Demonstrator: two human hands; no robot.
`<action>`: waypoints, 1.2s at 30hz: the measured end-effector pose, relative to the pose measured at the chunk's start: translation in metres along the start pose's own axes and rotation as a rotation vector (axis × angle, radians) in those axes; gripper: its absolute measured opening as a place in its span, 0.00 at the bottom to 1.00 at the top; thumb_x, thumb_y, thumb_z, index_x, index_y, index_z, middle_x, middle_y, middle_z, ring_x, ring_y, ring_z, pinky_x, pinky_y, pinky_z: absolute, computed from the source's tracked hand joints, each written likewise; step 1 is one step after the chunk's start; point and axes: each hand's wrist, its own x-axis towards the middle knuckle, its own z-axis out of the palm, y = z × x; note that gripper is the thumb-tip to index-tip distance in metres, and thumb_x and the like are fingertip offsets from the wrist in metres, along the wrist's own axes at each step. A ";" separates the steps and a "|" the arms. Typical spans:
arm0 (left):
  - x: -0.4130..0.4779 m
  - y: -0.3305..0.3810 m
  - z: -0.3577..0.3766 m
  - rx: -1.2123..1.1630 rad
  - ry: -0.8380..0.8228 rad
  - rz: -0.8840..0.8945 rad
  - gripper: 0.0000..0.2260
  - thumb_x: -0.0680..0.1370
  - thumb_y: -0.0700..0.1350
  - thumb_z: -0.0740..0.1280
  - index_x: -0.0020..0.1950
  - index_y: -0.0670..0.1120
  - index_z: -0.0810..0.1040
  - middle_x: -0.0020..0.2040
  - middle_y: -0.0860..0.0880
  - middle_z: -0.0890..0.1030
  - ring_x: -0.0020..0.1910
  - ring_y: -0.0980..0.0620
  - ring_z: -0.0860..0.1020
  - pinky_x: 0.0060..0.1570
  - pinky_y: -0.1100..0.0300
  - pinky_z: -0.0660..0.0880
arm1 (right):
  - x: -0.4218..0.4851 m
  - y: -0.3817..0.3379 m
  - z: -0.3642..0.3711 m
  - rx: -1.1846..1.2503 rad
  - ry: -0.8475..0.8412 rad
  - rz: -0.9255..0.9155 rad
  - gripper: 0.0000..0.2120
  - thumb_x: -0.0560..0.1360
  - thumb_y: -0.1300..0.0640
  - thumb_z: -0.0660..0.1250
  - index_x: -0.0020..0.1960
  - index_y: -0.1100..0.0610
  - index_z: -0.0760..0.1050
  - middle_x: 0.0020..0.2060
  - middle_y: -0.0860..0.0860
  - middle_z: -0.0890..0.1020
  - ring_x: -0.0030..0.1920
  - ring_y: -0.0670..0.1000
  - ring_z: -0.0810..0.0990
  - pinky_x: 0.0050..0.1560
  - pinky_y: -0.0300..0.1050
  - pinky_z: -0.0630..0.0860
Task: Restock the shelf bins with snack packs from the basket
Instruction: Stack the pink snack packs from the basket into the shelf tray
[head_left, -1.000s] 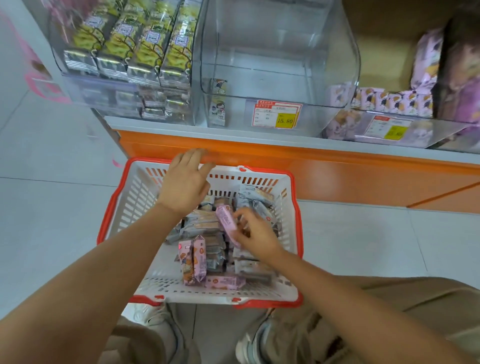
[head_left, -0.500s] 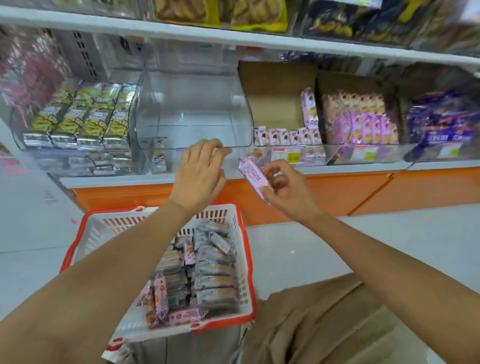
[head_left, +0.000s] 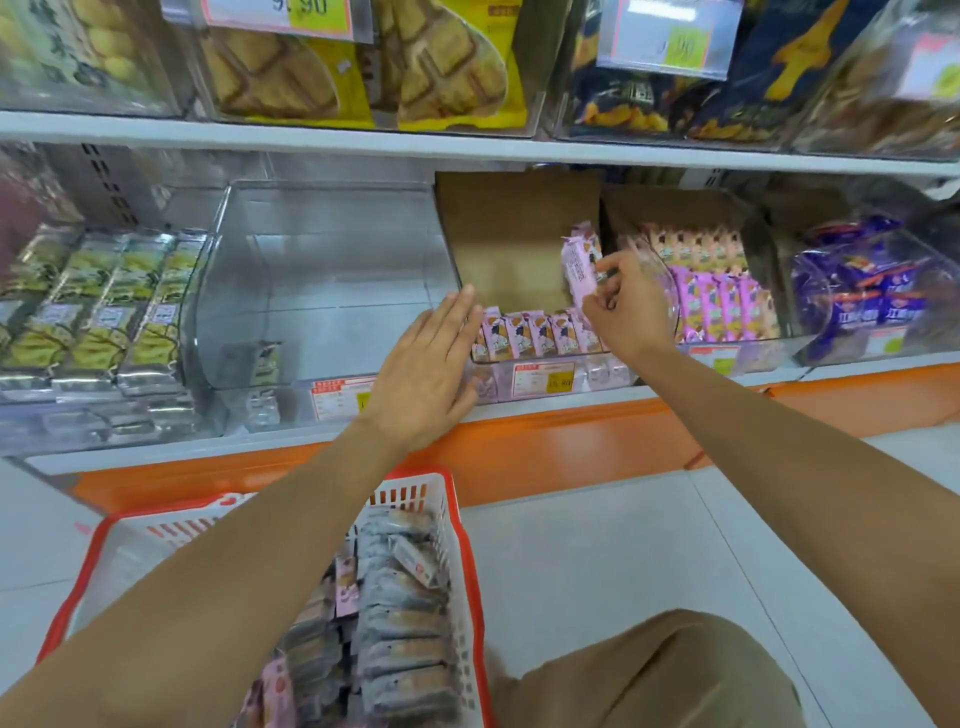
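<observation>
— What fills the view?
— The shelf (head_left: 519, 148), then the red-rimmed basket (head_left: 470, 571) on the floor below, heaped with packs, then a clear bin (head_left: 608, 371) holding a row of pink packs (head_left: 535, 332).
— The hands?
— The left hand (head_left: 421, 384) hovers flat before the bin, fingers straight. The right hand (head_left: 628, 312) pinches a pink snack pack (head_left: 577, 270) upright over that row.

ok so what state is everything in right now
left hand, open, fingers straight, holding nothing
right hand, pinching the pink snack pack
pink snack pack, near upright, held at the cardboard-lined bin
cardboard-lined bin, one front row of pink packs
clear middle bin, nearly empty
basket, on the floor, many packs inside
</observation>
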 end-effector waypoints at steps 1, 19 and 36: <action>0.001 -0.001 0.004 0.026 0.010 0.005 0.31 0.80 0.54 0.46 0.80 0.41 0.47 0.80 0.41 0.47 0.79 0.46 0.47 0.77 0.52 0.45 | 0.009 0.003 0.004 -0.025 0.006 0.000 0.15 0.74 0.65 0.67 0.59 0.58 0.71 0.38 0.52 0.77 0.34 0.45 0.73 0.40 0.39 0.69; 0.003 -0.003 0.023 0.162 0.096 0.041 0.32 0.82 0.52 0.51 0.78 0.35 0.45 0.79 0.36 0.49 0.79 0.40 0.49 0.77 0.46 0.54 | 0.065 0.031 0.054 -0.299 0.092 0.005 0.14 0.73 0.65 0.69 0.58 0.62 0.77 0.54 0.65 0.75 0.54 0.65 0.76 0.55 0.53 0.74; -0.057 -0.010 -0.006 0.095 0.059 0.018 0.27 0.74 0.47 0.61 0.73 0.41 0.68 0.71 0.41 0.70 0.69 0.41 0.66 0.68 0.45 0.61 | -0.043 -0.071 0.040 0.197 -0.084 -0.202 0.05 0.77 0.62 0.62 0.51 0.55 0.76 0.31 0.43 0.73 0.30 0.43 0.72 0.34 0.46 0.72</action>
